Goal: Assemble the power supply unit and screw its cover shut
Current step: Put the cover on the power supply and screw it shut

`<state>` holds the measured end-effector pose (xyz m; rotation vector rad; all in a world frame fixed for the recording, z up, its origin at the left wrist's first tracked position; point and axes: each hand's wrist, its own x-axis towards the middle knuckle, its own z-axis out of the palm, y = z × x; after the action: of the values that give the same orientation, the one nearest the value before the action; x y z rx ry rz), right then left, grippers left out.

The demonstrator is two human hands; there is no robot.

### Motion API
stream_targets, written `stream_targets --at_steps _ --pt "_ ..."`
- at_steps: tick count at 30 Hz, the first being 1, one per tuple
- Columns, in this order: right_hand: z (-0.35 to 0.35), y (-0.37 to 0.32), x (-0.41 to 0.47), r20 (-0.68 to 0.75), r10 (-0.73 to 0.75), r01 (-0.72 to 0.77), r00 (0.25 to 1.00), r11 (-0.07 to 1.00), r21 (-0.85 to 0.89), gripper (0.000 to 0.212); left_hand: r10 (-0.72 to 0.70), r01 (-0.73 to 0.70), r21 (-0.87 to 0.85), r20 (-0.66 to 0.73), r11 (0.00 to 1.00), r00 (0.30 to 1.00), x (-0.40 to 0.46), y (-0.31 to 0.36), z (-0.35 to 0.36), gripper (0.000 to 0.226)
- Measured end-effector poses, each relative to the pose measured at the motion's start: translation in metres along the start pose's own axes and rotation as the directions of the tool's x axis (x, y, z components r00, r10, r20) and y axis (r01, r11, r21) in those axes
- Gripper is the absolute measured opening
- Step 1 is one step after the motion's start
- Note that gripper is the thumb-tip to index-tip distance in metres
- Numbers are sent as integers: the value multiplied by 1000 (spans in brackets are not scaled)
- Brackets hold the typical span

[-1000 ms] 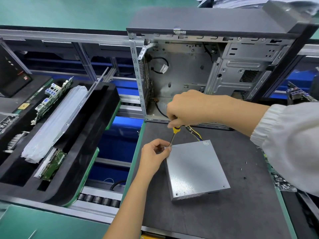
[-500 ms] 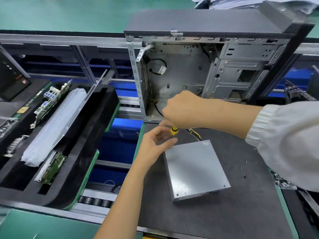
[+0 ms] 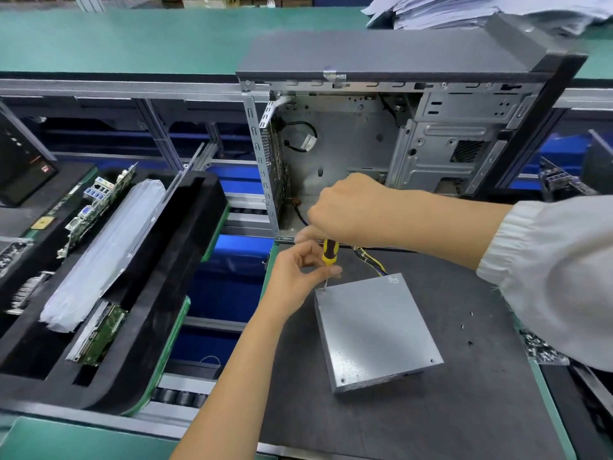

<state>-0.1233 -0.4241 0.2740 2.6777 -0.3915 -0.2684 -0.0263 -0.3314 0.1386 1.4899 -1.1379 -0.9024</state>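
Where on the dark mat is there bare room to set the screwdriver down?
The dark grey mat is bare in front of the grey metal power supply box, toward the near edge, and left of it beside the left forearm. To its right, small loose screws dot the mat. The far corner is crowded: both hands, the yellow-handled screwdriver and the wire bundle.

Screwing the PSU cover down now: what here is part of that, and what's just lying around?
In the job: power supply unit, screwdriver, right hand, left hand, loose screws.
Lying about: computer case, foam tray of circuit boards, paper stack.
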Motion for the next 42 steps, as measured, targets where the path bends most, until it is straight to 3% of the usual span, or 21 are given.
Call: stream_targets --at_steps 2,4,6,7,9,13,15,18,20,23,26,30,32,33,36,38,40,42 --pt "-1 5 -4 41 -58 53 998 993 105 20 19 -17 -34 47 999 999 -1 0 1 17" --pt "-5 9 -6 99 -171 149 980 970 194 27 35 -31 -34 95 999 995 -1 0 -2 9" --pt "-9 10 -5 104 -195 175 975 968 179 17 44 -43 -6 141 999 989 -2 0 -5 5" --pt "-9 9 -5 88 -164 152 983 980 130 10 53 -57 18 156 998 986 -2 -1 -6 9" --pt "-5 5 -4 34 -67 66 997 997 36 29 79 -85 44 134 995 988 -2 -2 -6 14" --pt "-3 1 -5 -25 97 -97 995 995 12 52 60 -60 -4 -47 998 997 1 -2 1 32" --pt "-4 5 -9 36 40 -43 999 996 78 42 72 -72 12 -50 997 996 2 -2 0 37" --pt "-7 11 -11 108 -156 119 982 949 291 21 38 -38 -6 -32 999 999 0 -2 -4 23" --pt "-8 11 -9 88 -157 133 984 965 228 12 36 -35 -20 38 999 999 -2 -3 -6 15" --pt "-5 6 -9 28 4 -5 1000 999 39 45 55 -51 -42 87 998 995 -5 -2 -3 23" --pt "-3 3 -12 -44 108 -106 993 994 29 59 52 -51 -44 35 998 998 -6 -3 1 18" --pt "-7 7 -18 70 -93 72 993 963 260 22 77 -74 -30 104 997 992 -5 -5 -4 11" --pt "-9 8 -18 90 -104 80 991 968 236 14 82 -84 11 132 996 988 -5 -5 -6 16" --pt "-10 7 -19 70 -63 48 996 979 198 18 94 -99 36 131 994 987 -5 -6 -6 18" --pt "-4 0 -19 16 116 -116 993 992 49 58 105 -108 42 66 993 992 -6 -8 0 15" --pt "-7 -4 -20 7 207 -207 978 978 35 62 84 -84 11 -6 996 996 -5 -10 2 22" --pt "-5 -3 -23 31 216 -217 976 975 39 58 86 -86 31 -11 996 996 -3 -12 2 29" --pt "-3 -2 -27 87 85 -97 993 984 149 29 92 -93 46 22 995 995 -1 -13 0 29"
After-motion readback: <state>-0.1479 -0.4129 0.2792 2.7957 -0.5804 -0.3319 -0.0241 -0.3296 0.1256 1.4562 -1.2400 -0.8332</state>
